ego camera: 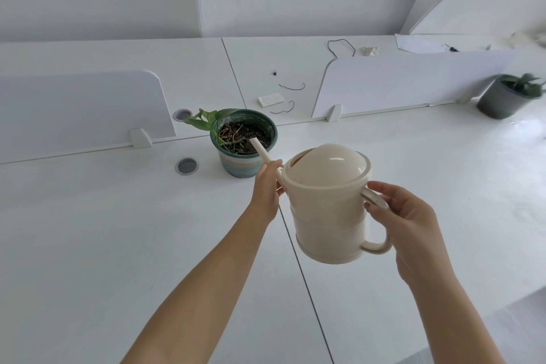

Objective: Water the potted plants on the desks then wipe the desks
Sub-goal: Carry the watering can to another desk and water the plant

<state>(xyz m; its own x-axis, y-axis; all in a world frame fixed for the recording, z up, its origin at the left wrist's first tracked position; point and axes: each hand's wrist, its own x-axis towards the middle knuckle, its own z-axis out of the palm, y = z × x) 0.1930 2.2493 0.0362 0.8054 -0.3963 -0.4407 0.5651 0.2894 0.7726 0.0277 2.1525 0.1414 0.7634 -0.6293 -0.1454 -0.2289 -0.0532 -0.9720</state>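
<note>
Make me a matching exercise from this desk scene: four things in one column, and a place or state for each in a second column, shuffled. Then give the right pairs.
1. watering can
2. green pot
3. dark grey pot
4. black cord

A. far right, by a divider
B. lying loose beyond the dividers
C. held in both hands
D. under the spout tip

Pairs: 1-C, 2-D, 3-A, 4-B

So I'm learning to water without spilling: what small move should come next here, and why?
Probably tip the cream watering can a little further forward. Its spout tip already sits over the soil in the green pot, with the right hand on the handle and the left hand steadying the spout, yet no stream is visible.
</note>
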